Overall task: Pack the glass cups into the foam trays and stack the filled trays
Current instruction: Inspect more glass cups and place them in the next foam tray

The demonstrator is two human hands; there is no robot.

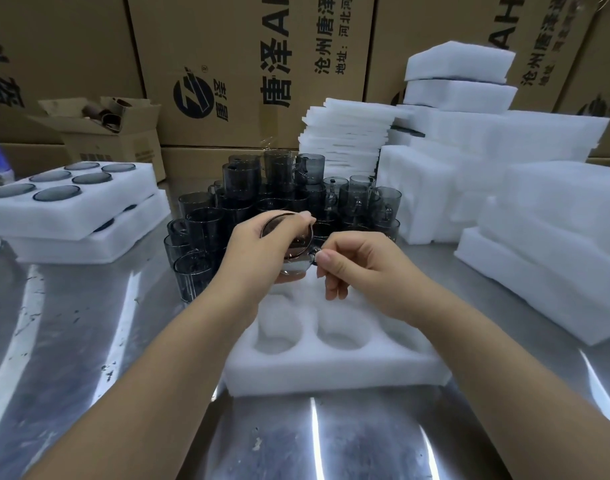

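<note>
Smoky glass cup (289, 244) hung tilted just above empty foam tray (331, 372) toward tabletop's near edge, mouth turned toward holder, probably for check before seating in well. Left hand (258, 251) fingers wrapped round body. Right hand (352, 265) thumb and forefinger pinched handle. Glass grey-brown, glossy, see-through.

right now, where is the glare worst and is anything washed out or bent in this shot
Head view: white glare streaks run down the steel table; head view: the empty foam tray is washed out, its pockets faint; head view: the wide lens tilts the cardboard boxes outward, while the glass cup reads sharp.
</note>
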